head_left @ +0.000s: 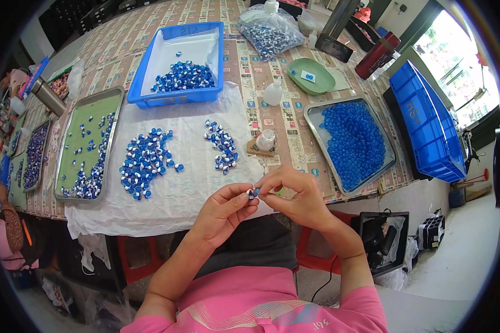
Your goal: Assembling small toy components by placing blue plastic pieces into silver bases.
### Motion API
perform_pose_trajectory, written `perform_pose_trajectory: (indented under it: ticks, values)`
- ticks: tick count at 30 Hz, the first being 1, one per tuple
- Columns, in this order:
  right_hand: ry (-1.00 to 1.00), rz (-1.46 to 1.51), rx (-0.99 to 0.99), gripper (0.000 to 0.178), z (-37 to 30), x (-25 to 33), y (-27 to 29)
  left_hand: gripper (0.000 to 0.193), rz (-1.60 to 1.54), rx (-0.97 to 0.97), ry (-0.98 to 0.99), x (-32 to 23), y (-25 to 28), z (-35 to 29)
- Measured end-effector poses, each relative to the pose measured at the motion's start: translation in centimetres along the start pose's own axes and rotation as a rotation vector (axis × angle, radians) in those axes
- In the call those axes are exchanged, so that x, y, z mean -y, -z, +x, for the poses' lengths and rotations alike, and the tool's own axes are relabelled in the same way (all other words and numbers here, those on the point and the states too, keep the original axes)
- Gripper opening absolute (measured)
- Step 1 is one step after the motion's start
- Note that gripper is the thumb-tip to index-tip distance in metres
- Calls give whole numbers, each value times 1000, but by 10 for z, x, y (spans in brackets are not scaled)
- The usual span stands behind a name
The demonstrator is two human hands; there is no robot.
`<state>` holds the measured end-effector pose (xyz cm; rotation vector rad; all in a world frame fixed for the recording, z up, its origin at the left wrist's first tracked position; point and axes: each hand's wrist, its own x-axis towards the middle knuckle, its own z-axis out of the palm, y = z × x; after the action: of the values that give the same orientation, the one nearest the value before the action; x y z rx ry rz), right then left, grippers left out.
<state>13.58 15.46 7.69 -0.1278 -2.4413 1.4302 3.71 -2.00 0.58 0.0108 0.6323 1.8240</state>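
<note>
Just past the table's near edge, my hands meet fingertip to fingertip. My left hand [223,213] pinches a small blue-and-white piece [251,195] between thumb and forefinger. Against it, my right hand [295,198] pinches a translucent blue bead [256,191]; the two pieces appear to touch. On the white cloth [197,194] in front of me lie a larger pile of blue-and-white pieces [144,161] and a smaller pile [222,149]. To the right, a metal tray [311,119] holds many clear blue beads [353,141].
Beyond the cloth stands a blue bin [178,101] of pieces. A green-lined tray [72,136] sits left. A small glass jar [265,140], a white bottle [273,93], a green dish [319,83] and a bag of pieces [269,36] stand farther back. A blue crate [428,122] is at right.
</note>
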Motion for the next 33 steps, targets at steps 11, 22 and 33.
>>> perform_pose_trajectory:
  ticks: [11,22,33]
  values:
    - [46,-35,59,12,-6,-9,6,18,71,0,-14,9,-2,2]
    - [-141,10,112,8,1,-1,9,16,37,-2,-14,12,2,6]
    - [-250,246,137,15,1,2,18,16,17,28,13,1,-12,-1]
